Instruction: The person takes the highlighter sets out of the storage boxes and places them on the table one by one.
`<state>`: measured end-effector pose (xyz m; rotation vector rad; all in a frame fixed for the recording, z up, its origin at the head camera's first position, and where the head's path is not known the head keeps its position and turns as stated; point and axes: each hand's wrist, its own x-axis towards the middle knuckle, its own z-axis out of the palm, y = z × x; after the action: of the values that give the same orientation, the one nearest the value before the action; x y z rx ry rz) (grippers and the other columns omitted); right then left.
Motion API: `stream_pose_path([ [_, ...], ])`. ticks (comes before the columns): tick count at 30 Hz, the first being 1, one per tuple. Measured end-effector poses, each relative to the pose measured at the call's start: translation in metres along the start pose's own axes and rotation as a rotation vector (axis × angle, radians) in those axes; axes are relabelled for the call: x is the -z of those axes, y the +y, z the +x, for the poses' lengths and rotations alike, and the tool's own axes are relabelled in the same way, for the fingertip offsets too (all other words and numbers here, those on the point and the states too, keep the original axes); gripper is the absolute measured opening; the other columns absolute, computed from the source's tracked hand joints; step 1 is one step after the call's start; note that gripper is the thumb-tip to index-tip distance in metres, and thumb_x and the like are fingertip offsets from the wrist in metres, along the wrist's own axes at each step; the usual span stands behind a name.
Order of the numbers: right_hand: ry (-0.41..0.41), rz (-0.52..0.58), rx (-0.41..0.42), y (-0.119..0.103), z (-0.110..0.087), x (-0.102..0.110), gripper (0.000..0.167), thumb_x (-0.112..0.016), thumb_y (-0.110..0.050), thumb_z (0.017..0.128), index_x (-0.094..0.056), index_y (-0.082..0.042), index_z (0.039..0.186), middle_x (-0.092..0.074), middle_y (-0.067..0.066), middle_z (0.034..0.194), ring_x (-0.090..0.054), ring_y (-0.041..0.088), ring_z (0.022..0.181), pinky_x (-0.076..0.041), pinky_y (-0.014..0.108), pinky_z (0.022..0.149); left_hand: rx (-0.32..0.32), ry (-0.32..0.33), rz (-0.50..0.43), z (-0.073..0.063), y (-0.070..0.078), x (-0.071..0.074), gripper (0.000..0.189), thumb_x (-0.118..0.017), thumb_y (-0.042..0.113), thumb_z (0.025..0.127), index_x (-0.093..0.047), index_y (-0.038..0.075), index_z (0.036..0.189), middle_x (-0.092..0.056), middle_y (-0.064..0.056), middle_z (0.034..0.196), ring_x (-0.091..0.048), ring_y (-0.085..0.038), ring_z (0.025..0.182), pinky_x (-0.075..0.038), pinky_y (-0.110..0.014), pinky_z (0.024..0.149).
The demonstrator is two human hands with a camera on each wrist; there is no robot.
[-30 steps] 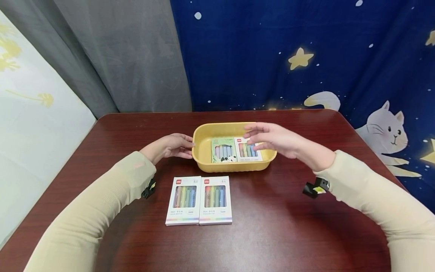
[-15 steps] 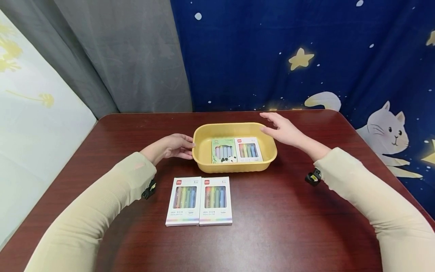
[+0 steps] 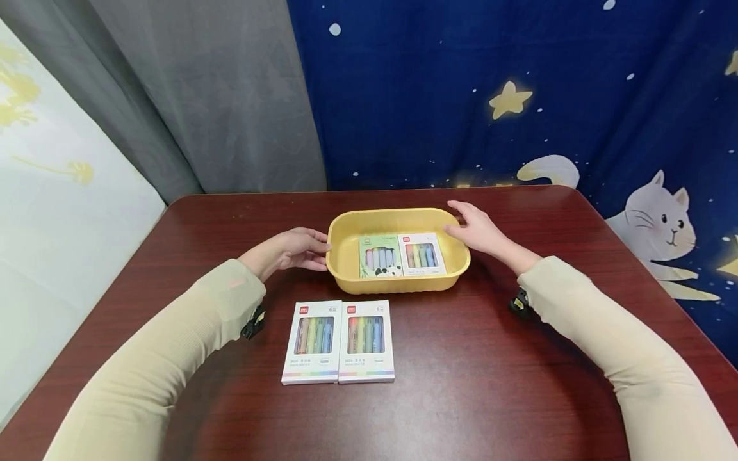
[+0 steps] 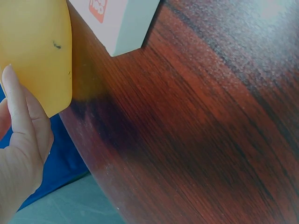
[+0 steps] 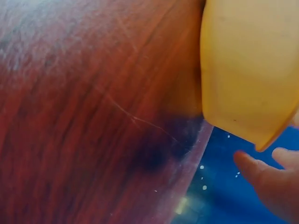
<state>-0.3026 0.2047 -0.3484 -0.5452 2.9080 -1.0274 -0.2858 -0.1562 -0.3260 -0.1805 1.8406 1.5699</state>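
A yellow plastic basket stands on the table. Inside it, side by side, lie a green box with a panda picture and a white highlighter box. My left hand touches the basket's left end with fairly straight fingers, seen against the yellow wall in the left wrist view. At the right end, my right hand has its thumb over the rim, its other fingers spread outside. Whether it touches the rim is unclear. Two more white highlighter boxes, left and right, lie flat in front of the basket.
The dark red wooden table has its far edge just behind the basket. Beyond it hang a grey curtain and a blue star-patterned curtain. A white patterned cloth hangs at the left.
My right hand has moved from over the boxes in the basket out to its right end, then slightly down toward the rim. The left hand and the boxes have stayed put.
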Motion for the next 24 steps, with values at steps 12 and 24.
stream_pose_path([
  [12, -0.156, 0.363, -0.178, 0.009, 0.004, 0.005, 0.054, -0.052, -0.003, 0.088, -0.031, 0.002, 0.137, -0.044, 0.025, 0.128, -0.053, 0.029, 0.104, -0.054, 0.031, 0.078, 0.005, 0.004, -0.001, 0.001, 0.000, 0.000, 0.045, -0.046, 0.007, 0.095, -0.032, -0.001, 0.137, -0.058, -0.010, 0.087, -0.062, -0.014, 0.063, -0.057, -0.027, 0.066],
  [24, -0.253, 0.629, -0.261, 0.012, 0.003, 0.008, 0.062, -0.049, 0.003, 0.087, -0.021, 0.000, 0.142, -0.037, 0.026, 0.133, -0.056, 0.021, 0.095, -0.056, 0.038, 0.074, -0.013, 0.035, 0.020, 0.003, 0.001, 0.000, 0.046, -0.047, 0.004, 0.094, -0.032, 0.000, 0.137, -0.057, -0.011, 0.090, -0.062, -0.014, 0.062, -0.057, -0.026, 0.065],
])
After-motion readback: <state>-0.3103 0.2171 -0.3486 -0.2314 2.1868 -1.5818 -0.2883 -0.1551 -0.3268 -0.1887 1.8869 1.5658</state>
